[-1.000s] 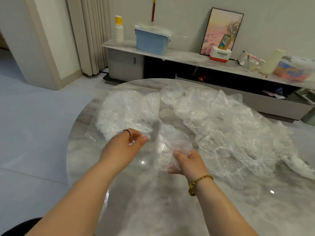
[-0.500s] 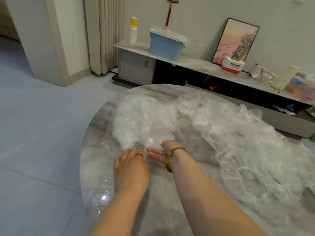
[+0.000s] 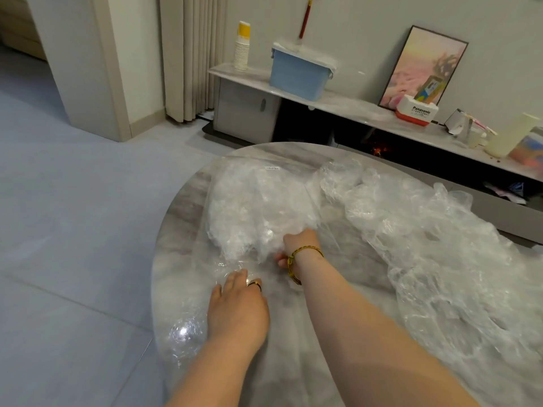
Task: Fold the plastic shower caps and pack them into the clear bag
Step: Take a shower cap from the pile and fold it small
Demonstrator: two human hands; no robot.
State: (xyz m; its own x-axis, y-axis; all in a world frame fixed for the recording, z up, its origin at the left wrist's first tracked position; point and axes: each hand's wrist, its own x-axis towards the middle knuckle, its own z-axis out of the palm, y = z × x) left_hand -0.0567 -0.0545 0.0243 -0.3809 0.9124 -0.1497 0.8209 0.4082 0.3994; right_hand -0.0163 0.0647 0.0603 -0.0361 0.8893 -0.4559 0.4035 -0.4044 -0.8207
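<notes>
A clear bag (image 3: 258, 207), stuffed with folded shower caps, lies on the left part of the round marble table (image 3: 188, 230), its mouth towards me. My right hand (image 3: 299, 245) is pushed into that mouth with fingers curled, buried in crumpled plastic, apparently gripping a folded shower cap; only knuckles and thumb show. My left hand (image 3: 238, 304) lies flat with straight fingers on the bag's near lip, pressing it to the table. A long heap of loose shower caps (image 3: 426, 230) covers the table's right side.
The table's rounded edge runs close to the left of my left hand, with grey floor beyond. Behind the table a low cabinet carries a blue box (image 3: 296, 74), a stack of paper cups (image 3: 242, 45), a framed picture (image 3: 423, 69) and a Panasonic carton (image 3: 415, 113).
My right hand carried the folded cap leftwards from the table's middle and pushed it deeper into the bag's mouth. My left hand dropped onto the bag's near lip and flattened.
</notes>
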